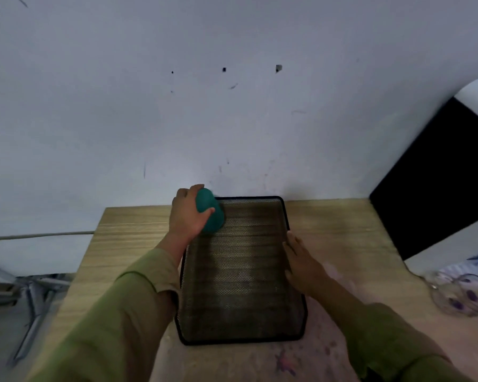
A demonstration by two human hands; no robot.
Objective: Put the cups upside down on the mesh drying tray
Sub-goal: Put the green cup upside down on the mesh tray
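- A green cup (210,211) is held by the left hand (186,216). The fingers are curled round its side and the thumb is pressed on the front.
- The cup is seen at the far left corner of the mesh drying tray (243,274). It looks tipped over, with its closed round end up and away from the body.
- It cannot be told if the cup's rim is down on the mesh yet, because the picture is blurry there and the hand is in the way.
- The right hand (301,263) is laid flat and open on the right edge of the tray. Nothing is held in it. The tray seems to be kept from sliding by it.
- The rest of the tray is bare mesh. No other cup can be seen on it.
- The tray is set on a wooden table (127,238), close to the wall (232,119).
- A clear glass thing (461,295) can be seen far off on the right. It is too blurry to be named.
- What could go wrong: the cup is very near the tray's raised edge. If the rim is set on that edge, the cup could be left leaning and could roll off.
- If the cup is let go too soon, it could fall on its side.
- If the flat hand is lifted, the tray might be pushed along the table.
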